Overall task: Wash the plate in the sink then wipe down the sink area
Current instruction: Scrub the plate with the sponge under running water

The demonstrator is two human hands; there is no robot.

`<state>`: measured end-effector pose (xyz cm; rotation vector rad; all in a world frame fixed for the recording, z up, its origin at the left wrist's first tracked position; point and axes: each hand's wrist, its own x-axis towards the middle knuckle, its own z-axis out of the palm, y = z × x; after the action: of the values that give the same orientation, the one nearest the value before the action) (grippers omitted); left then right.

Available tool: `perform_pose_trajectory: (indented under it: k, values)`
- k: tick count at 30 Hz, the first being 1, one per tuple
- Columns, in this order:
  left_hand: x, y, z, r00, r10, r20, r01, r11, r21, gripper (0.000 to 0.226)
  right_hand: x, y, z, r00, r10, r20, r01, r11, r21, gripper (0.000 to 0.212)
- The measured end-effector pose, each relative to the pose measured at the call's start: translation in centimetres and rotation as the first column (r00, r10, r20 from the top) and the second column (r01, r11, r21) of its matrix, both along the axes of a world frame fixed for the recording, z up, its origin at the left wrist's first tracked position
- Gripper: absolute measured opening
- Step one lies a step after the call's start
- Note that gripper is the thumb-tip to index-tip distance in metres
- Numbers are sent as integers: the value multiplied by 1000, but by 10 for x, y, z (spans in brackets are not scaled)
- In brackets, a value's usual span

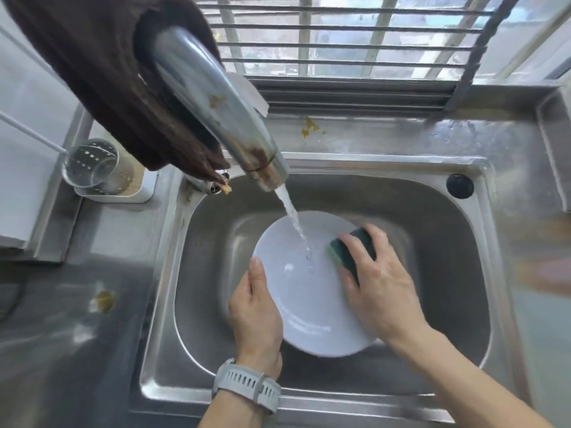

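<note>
The white plate (309, 291) sits inside the stainless steel sink (448, 242), tilted up on its near-left side so that the stream of water (296, 223) from the faucet (213, 100) lands near its middle and, by my judgement, runs off rather than pooling. The left hand (256, 316) steadies it at the left rim: the thumb lies along the top of the rim, while the other fingers go under the plate and cannot be seen, so how they are set I cannot tell. A pale watch (247, 387) is on that wrist.

The right hand (380, 285) presses a green scouring sponge (349, 251) onto the plate's right side, fingers curled together over the top of it and thumb against its near edge, a grip suited to pushing down while scrubbing. The washing step is in hand.

A brown cloth (102, 75) hangs draped over the faucet, probably kept there for wiping. Yellowish stains mark the far ledge (312, 128) and the left counter (103, 301), so the wipe-down is not yet done. A perforated utensil holder (95, 165) stands at the far left.
</note>
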<state>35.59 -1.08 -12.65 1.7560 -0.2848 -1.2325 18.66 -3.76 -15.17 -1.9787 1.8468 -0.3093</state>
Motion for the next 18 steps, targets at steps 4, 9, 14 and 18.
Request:
perform_pose_trajectory:
  k: [4,9,14,18]
  values:
    - [-11,0,-1,990,30,-135,-22,998,62,41,40,31,10,984,16,180,-21,999,27,54]
    - [-5,-11,0,948,182,-260,-147,978,148,46,74,21,20,940,159,303,-183,982,52,55]
    - [4,-26,-2,971,185,-153,-175,982,76,45,8,64,39,927,319,195,-339,937,80,61]
    - [11,-25,-7,990,54,134,-58,998,23,39,-47,41,28,996,90,-28,-86,986,141,53]
